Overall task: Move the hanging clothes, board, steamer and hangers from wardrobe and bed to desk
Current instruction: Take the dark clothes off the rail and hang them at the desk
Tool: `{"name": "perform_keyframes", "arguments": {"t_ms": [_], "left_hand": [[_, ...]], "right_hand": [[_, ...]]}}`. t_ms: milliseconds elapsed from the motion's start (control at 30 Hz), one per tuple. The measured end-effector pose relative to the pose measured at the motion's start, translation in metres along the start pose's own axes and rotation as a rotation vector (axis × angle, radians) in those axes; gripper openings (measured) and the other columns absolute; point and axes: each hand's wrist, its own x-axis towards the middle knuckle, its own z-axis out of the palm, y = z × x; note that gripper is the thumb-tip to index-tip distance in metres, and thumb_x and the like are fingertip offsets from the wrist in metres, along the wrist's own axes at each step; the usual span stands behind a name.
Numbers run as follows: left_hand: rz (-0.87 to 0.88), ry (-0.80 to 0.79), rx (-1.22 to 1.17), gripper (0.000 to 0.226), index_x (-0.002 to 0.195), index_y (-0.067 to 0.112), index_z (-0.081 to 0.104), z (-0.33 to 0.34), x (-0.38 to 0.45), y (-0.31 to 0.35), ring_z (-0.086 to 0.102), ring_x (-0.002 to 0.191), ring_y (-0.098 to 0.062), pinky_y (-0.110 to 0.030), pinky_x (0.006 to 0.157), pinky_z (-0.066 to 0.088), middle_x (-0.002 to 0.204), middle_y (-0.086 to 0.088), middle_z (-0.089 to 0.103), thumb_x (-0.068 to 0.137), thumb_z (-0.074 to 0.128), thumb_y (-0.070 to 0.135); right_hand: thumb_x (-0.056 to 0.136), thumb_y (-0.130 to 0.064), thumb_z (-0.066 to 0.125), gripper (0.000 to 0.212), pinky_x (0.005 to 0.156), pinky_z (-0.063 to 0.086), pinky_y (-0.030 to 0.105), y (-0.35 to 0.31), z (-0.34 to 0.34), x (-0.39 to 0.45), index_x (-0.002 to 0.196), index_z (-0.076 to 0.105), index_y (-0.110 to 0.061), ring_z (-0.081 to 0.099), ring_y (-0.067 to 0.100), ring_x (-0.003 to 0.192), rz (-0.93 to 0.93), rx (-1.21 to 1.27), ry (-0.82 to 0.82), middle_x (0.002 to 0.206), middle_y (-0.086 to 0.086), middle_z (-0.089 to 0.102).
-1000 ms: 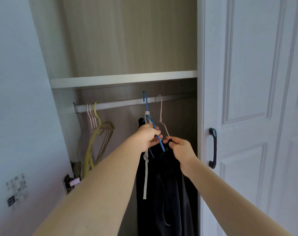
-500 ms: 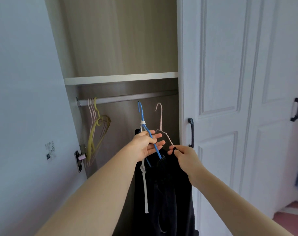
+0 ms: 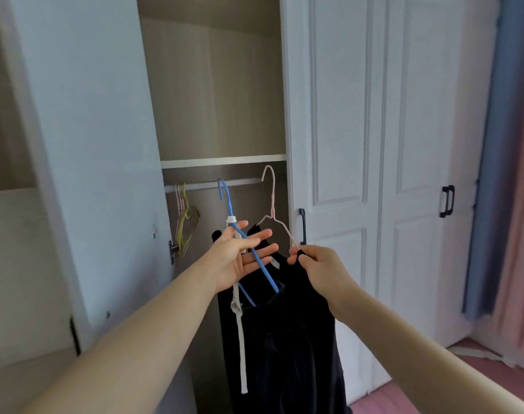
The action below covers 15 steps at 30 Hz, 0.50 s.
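The left hand (image 3: 239, 258) is lying palm-up with its fingers spread and nearly straight under the sloping arm of the blue hanger (image 3: 245, 243), while the right hand (image 3: 317, 267) is pinching the shoulder of the pink wire hanger (image 3: 274, 210) together with the dark clothes (image 3: 284, 339) draped from both hangers. Both hooks are pointing up in front of the wardrobe rail (image 3: 212, 184), where a bunch of empty hangers (image 3: 184, 222) is hanging at the left end between the open door (image 3: 84, 144) and the closed door (image 3: 338, 144). The garments' long axis is running straight down, a white drawstring (image 3: 242, 339) dangling alongside.
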Motion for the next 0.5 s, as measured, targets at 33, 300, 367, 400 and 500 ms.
{"name": "perform_keyframes", "arguments": {"t_ms": [33,300,367,400,500], "left_hand": [[0.000,-0.027,-0.003,0.049,0.134,0.024,0.036,0.006,-0.015,0.002,0.069,0.097,-0.035,-0.042,0.074,0.060,0.112,-0.009,0.071,0.094,0.051,-0.001],[-0.010,-0.141,0.042,0.034,0.133,0.019,0.038,0.045,-0.117,0.006,0.069,0.098,-0.036,-0.044,0.072,0.060,0.117,-0.008,0.069,0.101,0.043,0.011],[-0.011,-0.151,0.089,0.033,0.132,0.017,0.037,0.050,-0.137,0.009,0.069,0.098,-0.036,-0.044,0.074,0.060,0.115,-0.011,0.069,0.101,0.043,0.010],[-0.008,-0.153,0.111,0.031,0.130,0.015,0.037,0.052,-0.147,0.010,0.069,0.098,-0.036,-0.044,0.075,0.059,0.114,-0.012,0.069,0.100,0.043,0.009],[0.012,-0.141,0.110,0.022,0.119,0.016,0.040,0.057,-0.173,0.016,0.069,0.096,-0.037,-0.044,0.072,0.060,0.112,-0.015,0.070,0.099,0.045,0.008]], "right_hand": [[0.099,-0.008,0.039,0.027,0.058,0.051,0.024,-0.006,-0.003,-0.014,0.098,0.066,-0.012,0.060,0.017,0.066,-0.006,0.000,-0.006,0.090,0.009,0.068],[0.098,-0.007,0.038,0.027,0.065,0.056,0.031,-0.047,-0.017,-0.115,0.094,0.064,-0.015,0.064,0.022,0.070,-0.044,-0.034,-0.011,0.088,0.013,0.068],[0.098,-0.006,0.039,0.028,0.071,0.058,0.036,-0.056,-0.019,-0.137,0.089,0.063,-0.017,0.067,0.028,0.074,-0.030,-0.023,-0.005,0.092,0.016,0.068],[0.098,-0.006,0.039,0.028,0.074,0.058,0.039,-0.060,-0.020,-0.148,0.087,0.063,-0.017,0.068,0.032,0.077,-0.025,-0.017,0.002,0.094,0.018,0.069],[0.096,-0.003,0.040,0.027,0.079,0.056,0.045,-0.069,-0.023,-0.176,0.086,0.064,-0.014,0.066,0.034,0.077,-0.022,-0.009,0.035,0.092,0.017,0.069]]}}
